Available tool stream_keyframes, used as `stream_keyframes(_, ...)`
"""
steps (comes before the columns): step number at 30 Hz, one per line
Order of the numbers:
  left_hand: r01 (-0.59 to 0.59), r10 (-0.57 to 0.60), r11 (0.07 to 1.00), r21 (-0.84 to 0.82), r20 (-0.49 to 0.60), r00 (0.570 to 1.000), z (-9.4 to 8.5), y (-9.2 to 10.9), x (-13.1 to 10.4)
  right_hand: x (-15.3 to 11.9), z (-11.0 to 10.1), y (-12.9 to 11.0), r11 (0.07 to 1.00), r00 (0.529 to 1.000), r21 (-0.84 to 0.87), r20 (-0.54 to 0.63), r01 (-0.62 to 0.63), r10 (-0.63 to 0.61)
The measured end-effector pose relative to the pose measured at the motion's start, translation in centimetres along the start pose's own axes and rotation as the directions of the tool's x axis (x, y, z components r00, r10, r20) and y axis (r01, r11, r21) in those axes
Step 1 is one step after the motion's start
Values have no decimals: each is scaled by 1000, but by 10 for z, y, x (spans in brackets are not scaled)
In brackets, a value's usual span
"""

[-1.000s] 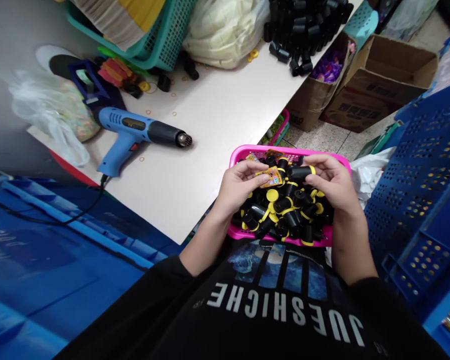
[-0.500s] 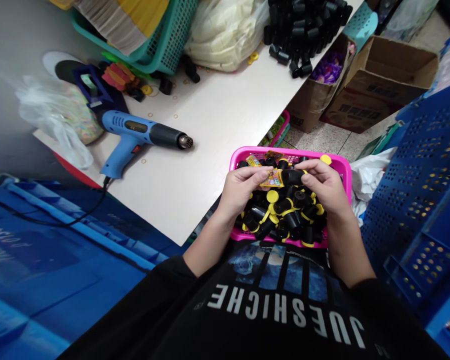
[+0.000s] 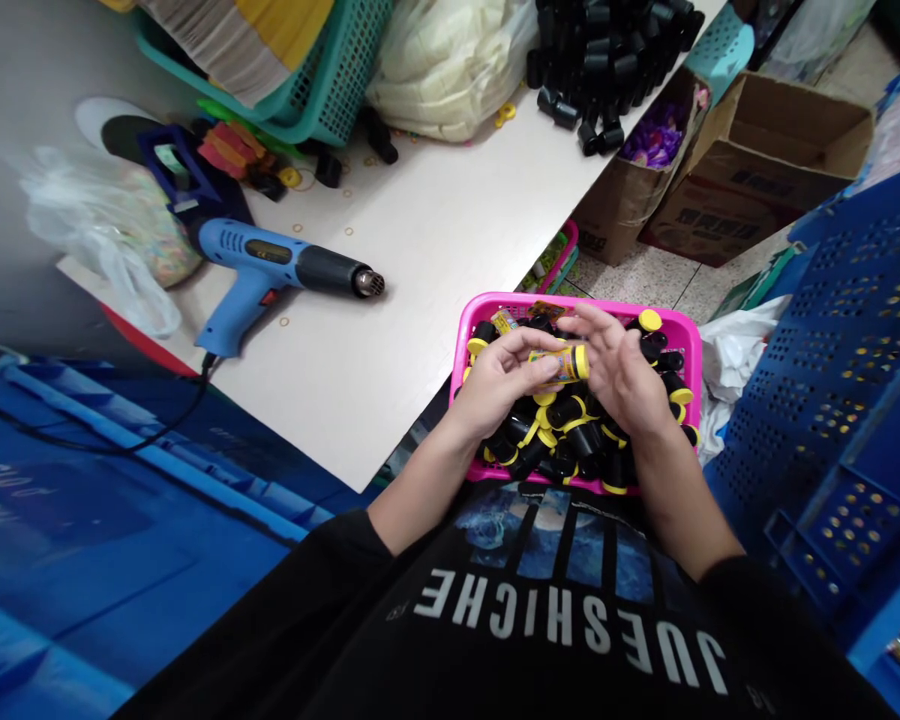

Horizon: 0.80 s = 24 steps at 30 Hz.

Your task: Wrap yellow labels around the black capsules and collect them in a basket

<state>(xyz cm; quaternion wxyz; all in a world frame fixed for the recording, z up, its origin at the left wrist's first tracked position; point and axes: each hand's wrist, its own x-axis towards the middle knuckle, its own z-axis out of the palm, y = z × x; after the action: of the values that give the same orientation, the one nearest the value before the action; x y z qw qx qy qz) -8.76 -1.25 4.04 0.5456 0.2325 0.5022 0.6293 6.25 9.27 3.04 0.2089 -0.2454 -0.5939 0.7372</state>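
My left hand (image 3: 499, 380) is closed on a small black canister (image 3: 570, 365) with a yellow cap and a colourful printed sleeve around its body. The capped end points right, towards my right hand (image 3: 621, 372). That hand is open, its fingers stretched out and apart, close beside the cap; whether the palm touches it I cannot tell. Under both hands a pink basket (image 3: 697, 365) holds many black canisters (image 3: 589, 440) with yellow caps, lying in a jumble. Another printed sleeve (image 3: 504, 322) lies at the basket's far left.
On the white table (image 3: 420, 260) lies a blue heat gun (image 3: 270, 265), its nozzle pointing right. Black canisters (image 3: 607, 60) are piled at the table's far edge, near a filled plastic bag (image 3: 450, 70) and a green basket (image 3: 352, 90). Cardboard boxes (image 3: 757, 170) and blue crates (image 3: 832, 350) stand to the right.
The sleeve has gone from the canister's left end to around its body. The canister's yellow cap now shows. My right hand has let go and opened.
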Motion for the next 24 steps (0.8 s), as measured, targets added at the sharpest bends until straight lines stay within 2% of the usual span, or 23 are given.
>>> stream_keyframes(2,-50,50,999,4,-6,999,4,-3,2,1,3,2,992,995,79,44,-94,90)
stream_keyframes(4,-95,95,995,32,-18,995,7,-7,3,2,3,4,990,991,70,75,-119,114)
stream_keyframes(10,-129,131,990,55,-43,990,7,-12,0,10,-2,13,997,994,-16,80,74,-73)
stream_keyframes(15,-121,121,986,112,1,993,9,-7,-5,6,-3,20,998,997,-18,49,54,-53)
stream_keyframes(19,-175,171,974,147,39,984,9,-4,-4,6,-5,16,996,988,35,126,84,-88)
stream_keyframes(24,-192,188,963,189,37,981,9,-6,-5,12,-4,11,985,977,-68,154,157,-145)
